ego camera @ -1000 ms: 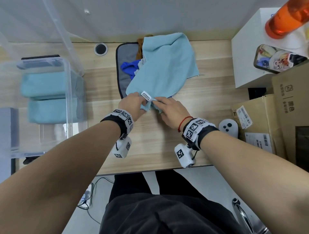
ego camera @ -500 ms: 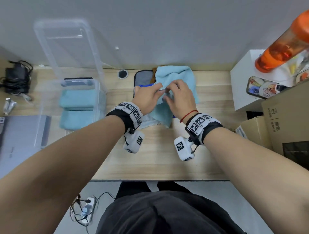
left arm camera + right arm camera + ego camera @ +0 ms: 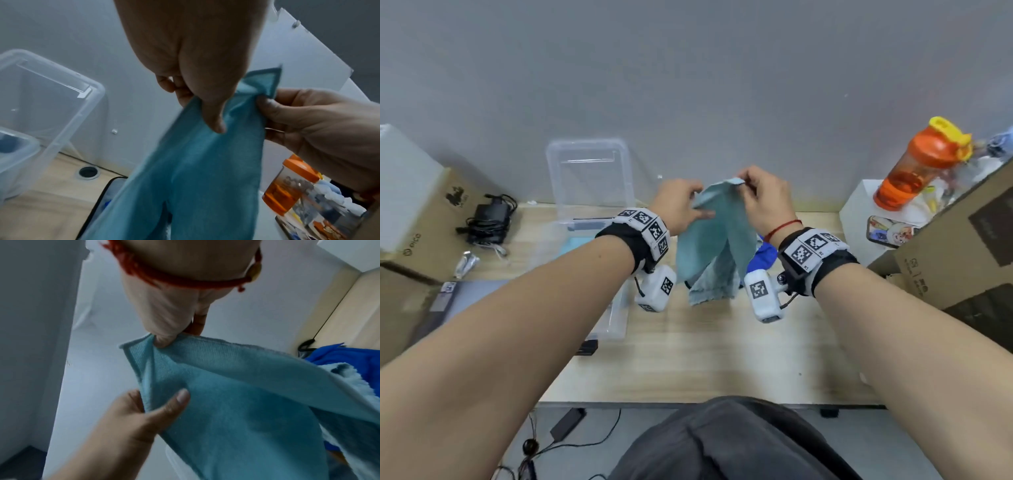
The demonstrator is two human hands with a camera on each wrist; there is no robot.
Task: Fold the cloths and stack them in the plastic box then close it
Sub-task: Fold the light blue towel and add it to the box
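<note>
While cardboard boxes point(image 3: 417, 219) stand at the far left of the desk point(image 3: 705, 359), a black charger point(image 3: 489, 219) lies beside them. Next comes the clear plastic box point(image 3: 616, 318), open, with its lid point(image 3: 589, 171) propped upright against the wall; a folded teal cloth point(image 3: 575, 244) shows inside it. Right of the box, both hands are raised above the desk and hold one teal cloth point(image 3: 717, 240) up between them. The left hand point(image 3: 681, 205) pinches the cloth's edge just below the top, thumb on the near face and fingers curled behind, as the left wrist view shows. The right hand point(image 3: 763, 198) pinches the top corner between thumb and fingers. The two hands sit close together, nearly touching. The cloth hangs down from them in long folds, its lower end clear of the desk or just above it; I cannot tell which. Behind its right side lies a blue cloth point(image 3: 765, 255). Further right stands a white box point(image 3: 859, 219) bearing an orange bottle point(image 3: 914, 168) with a yellow cap. Large cardboard boxes point(image 3: 955, 246) fill the far right.
</note>
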